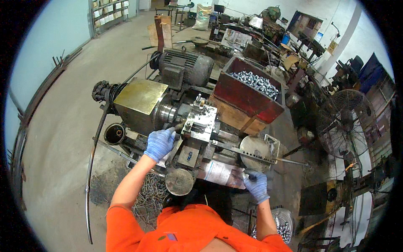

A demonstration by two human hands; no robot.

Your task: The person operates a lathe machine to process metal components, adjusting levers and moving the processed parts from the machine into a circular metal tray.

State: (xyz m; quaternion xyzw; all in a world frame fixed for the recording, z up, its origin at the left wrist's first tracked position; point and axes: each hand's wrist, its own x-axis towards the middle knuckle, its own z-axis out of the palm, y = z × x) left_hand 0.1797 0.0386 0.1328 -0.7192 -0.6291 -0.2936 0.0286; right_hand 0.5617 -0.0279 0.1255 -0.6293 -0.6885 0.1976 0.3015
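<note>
I stand at a small metal lathe (168, 109) with a brass-coloured cover and a grey motor (184, 67) behind it. My left hand (159, 143), in a blue glove, reaches to the chuck area and pinches a small metal piece beside the tool block (200, 122). My right hand (256, 185), also gloved in blue, is closed around the end of a long metal lever (268, 158) at the machine's right side. A round handwheel (179, 181) sits just in front of my chest.
A red crate (245, 98) full of shiny metal parts sits behind the lathe on the right. Metal shavings (149, 197) litter the floor below. A standing fan (346, 122) is to the right, a container of parts (283, 227) by my right elbow, other machines farther back.
</note>
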